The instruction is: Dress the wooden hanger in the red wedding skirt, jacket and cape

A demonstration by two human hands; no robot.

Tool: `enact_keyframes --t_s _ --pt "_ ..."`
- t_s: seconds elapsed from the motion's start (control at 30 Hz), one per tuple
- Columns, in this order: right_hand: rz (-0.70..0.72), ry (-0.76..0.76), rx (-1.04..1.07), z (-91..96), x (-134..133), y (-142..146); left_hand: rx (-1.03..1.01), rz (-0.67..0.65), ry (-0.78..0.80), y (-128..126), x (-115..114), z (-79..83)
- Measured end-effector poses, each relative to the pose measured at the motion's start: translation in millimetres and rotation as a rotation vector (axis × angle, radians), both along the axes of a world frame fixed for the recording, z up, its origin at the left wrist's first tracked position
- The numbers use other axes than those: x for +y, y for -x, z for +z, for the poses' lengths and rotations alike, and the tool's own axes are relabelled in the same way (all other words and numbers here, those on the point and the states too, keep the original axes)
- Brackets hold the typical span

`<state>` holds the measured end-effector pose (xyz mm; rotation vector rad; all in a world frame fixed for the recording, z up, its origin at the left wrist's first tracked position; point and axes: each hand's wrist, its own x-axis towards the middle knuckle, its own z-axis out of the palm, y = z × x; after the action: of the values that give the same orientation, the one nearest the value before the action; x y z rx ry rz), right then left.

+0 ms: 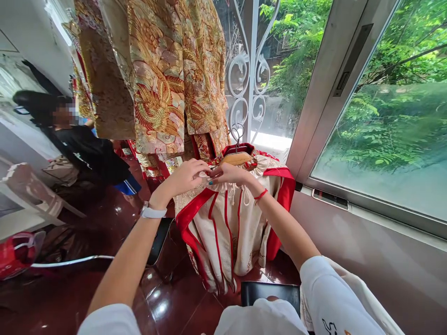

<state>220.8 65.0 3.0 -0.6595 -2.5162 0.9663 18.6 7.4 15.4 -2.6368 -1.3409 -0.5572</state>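
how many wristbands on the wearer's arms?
2: a white watch on the left wrist, a red string bracelet on the right wrist. Both hands rest on the cream-and-red robe. Sleeves may hide more.

Readable text: none can be read in this view.
White sleeve (335, 298): a black mark at the lower edge, cut off, not legible.
Window frame plate (330, 199): too small to read.
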Motion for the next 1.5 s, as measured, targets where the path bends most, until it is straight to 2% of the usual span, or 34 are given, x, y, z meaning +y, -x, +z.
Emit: enact_keyframes --t_s 0.07,0.13,0.23,0.33,0.43,0.5,0.57,0.63,0.77,0.97,1.07,1.17,1.27,1.33,1.4,1.5 --pt "-0.065 -0.077 0.017 -5.8 -6 -7 0.206 -0.011 -0.04 1 3 1.5" --pt "-0.194 -0.196 0.052 -18.1 -13 -4 0.361 -0.01 -0.11 -1 6 3.4" --pt "-0.343 -0.339 0.016 -36.4 -19 10 0.49 -0.048 -0.145 -7 12 7.8" --pt "-0.264 -0.311 -0.04 -36.8 -9 18 0.53 -0.065 -0.038 -12 24 12.6" --pt "-0.073 -0.167 -0.031 -24.6 7 10 0.449 -0.027 0.145 -9 39 15.3" --pt "-0.039 -0.104 0.023 -20.6 10 2 0.31 -0.047 0.227 -2 44 14.7" --pt "-0.071 -0.121 0.108 -24.3 5 -5 0.153 -0.107 0.242 8 45 12.1" --pt "-0.155 -0.214 0.168 -33.4 -5 -8 0.031 -0.158 0.221 17 41 8.4" --pt "-0.298 -0.384 0.134 -47.8 -16 0 -0.043 -0.206 0.259 20 36 0.7" --pt "-0.141 -0.236 0.072 -37.8 -6 14 -0.128 -0.107 0.371 18 43 -7.1" --pt "-0.178 -0.391 0.148 -34.1 -6 -9 -0.177 -0.094 0.432 20 44 -6.6" --pt "-0.246 -0.66 0.145 -30.3 2 -66 -0.196 -0.139 0.405 23 43 -4.3" --pt "-0.366 -0.808 -0.009 -23.5 21 -130 -0.179 -0.172 0.325 24 44 -4.6" --pt "-0.363 -0.86 -0.183 -18.8 34 -158 -0.15 -0.145 0.31 24 47 -6.7" --pt "-0.323 -0.901 -0.333 -15.2 42 -169 -0.106 -0.105 0.307 23 51 -9.0" --pt "-0.282 -0.958 -0.436 -10.7 46 -162 -0.015 -0.065 0.264 21 54 -10.2"
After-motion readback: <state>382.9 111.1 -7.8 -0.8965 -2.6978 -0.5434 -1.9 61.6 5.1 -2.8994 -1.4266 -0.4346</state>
